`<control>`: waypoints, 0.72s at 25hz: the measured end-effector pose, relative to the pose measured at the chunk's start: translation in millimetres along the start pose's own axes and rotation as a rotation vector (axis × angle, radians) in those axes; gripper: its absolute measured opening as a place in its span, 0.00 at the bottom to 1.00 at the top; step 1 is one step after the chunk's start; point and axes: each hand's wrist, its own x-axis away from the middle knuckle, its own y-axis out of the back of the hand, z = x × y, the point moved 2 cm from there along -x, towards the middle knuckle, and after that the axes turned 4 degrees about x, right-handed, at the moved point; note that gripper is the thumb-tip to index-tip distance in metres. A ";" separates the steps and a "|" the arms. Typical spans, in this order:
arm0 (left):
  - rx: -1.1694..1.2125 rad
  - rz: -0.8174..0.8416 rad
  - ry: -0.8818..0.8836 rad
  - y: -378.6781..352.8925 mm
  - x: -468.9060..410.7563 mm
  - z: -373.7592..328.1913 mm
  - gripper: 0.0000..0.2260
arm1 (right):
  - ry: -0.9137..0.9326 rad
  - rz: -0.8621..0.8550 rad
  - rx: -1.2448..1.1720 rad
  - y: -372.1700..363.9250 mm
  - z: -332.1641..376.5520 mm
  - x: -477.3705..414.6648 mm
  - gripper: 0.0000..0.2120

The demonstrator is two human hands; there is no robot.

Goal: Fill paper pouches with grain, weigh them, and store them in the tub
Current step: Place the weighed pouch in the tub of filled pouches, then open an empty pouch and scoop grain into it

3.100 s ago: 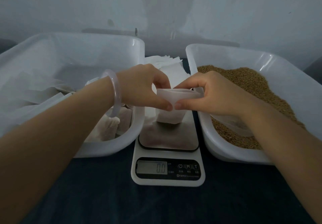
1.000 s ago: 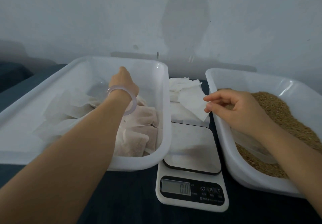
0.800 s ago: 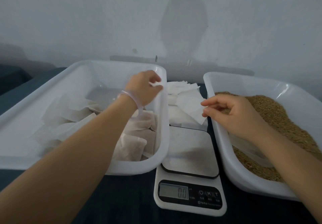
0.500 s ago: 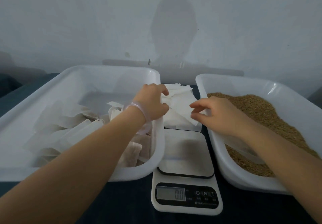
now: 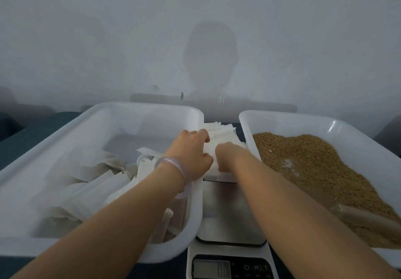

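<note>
A dark table (image 5: 32, 131) stands against a pale wall (image 5: 108, 40) bearing a head's shadow (image 5: 210, 57). Two white tubs: the left tub (image 5: 152, 118) holds filled pouches (image 5: 86, 192), too jumbled to count; the right tub (image 5: 303, 124) holds grain (image 5: 314, 159) and one scoop (image 5: 368, 218). One scale (image 5: 230, 213) sits between them, with one stack (image 5: 221, 129) of empty pouches behind it. The left hand (image 5: 191, 150), wearing a bracelet (image 5: 173, 163), curls its fingers round the stack. The right hand (image 5: 227, 155) bends its fingers onto it; I cannot tell whether it has hold.

Pale wall (image 5: 86, 40), dark tabletop (image 5: 26, 135).
</note>
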 end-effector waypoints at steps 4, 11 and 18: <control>-0.009 -0.015 0.000 -1.2 -3.2 -0.5 0.17 | 0.033 -0.115 0.076 -6.5 0.8 6.1 0.13; 0.000 -0.038 -0.006 -2.2 -2.7 2.1 0.15 | 0.024 -0.106 0.059 -11.7 21.2 8.7 0.14; -0.011 -0.032 -0.013 -2.2 -3.0 2.3 0.14 | 0.068 -0.129 0.021 -9.6 18.2 13.2 0.14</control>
